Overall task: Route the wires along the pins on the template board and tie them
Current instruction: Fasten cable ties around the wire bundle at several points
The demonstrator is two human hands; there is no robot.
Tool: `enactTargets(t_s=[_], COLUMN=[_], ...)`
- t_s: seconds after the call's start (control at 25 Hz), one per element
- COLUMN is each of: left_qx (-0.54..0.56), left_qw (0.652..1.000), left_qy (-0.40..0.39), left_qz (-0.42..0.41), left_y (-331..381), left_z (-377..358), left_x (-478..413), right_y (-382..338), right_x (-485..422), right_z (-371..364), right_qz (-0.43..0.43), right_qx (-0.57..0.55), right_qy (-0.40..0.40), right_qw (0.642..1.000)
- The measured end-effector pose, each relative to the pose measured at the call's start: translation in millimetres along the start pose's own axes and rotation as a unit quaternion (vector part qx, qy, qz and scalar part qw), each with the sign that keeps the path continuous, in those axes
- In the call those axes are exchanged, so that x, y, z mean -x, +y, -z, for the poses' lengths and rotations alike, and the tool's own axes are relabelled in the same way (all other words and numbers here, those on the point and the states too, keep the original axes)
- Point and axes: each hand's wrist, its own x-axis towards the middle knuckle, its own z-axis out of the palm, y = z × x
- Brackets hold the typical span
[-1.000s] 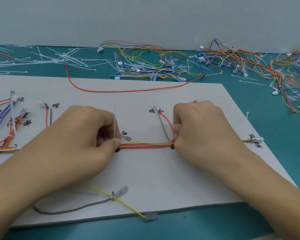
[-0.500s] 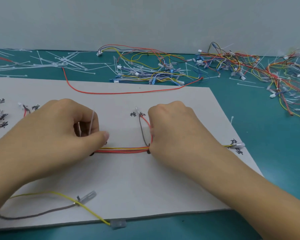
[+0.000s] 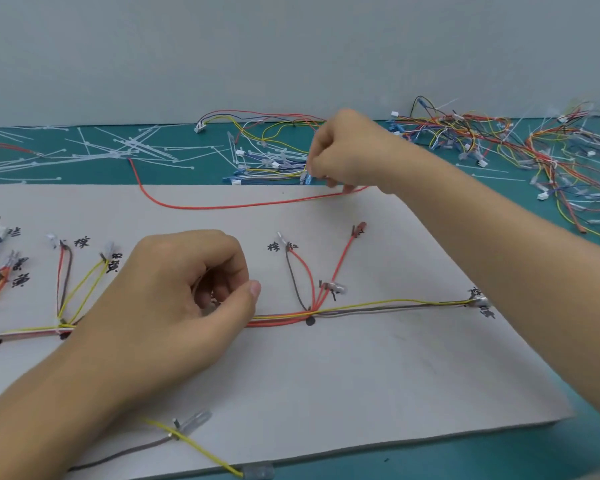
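Pulling the connector [image 3: 307, 177] out of the pile [image 3: 264, 157] at upper centre could drag tangled neighbours along, since it is pinched by the right hand [image 3: 347, 150] amid crossed strands. The wires [image 3: 281, 320] are laid across the board [image 3: 326, 375] at mid-frame, past a pin [image 3: 310, 321]. Their left part is covered by the curled left hand [image 3: 174, 296], and whether anything is gripped there cannot be told. Were that hand lifted, a bundle not yet tied might be sprung off the pin.

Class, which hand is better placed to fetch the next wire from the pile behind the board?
Right. The right hand is at the pile, fingers curled among its wires; the left hand holds the routed bundle on the board.
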Motion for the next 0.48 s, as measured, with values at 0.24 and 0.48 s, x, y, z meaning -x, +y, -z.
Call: enactTargets(t_s=[0.24, 0.48], left_qx=[0.000, -0.001], left_qw=[1.000, 1.000], left_qy=[-0.004, 0.004], left_qz=[-0.005, -0.003], left_y=[-4.7, -7.0], left_z=[-0.9, -2.3], left_x=[0.3, 0.9], right_y=[-1.0, 4.2], right_x=[-75.1, -109.1], right_z=[-15.0, -27.2], right_qz=[0.065, 0.055], right_qx=[0.078, 0.140], right_qy=[0.066, 0.019], right_qw=[0.993, 0.988])
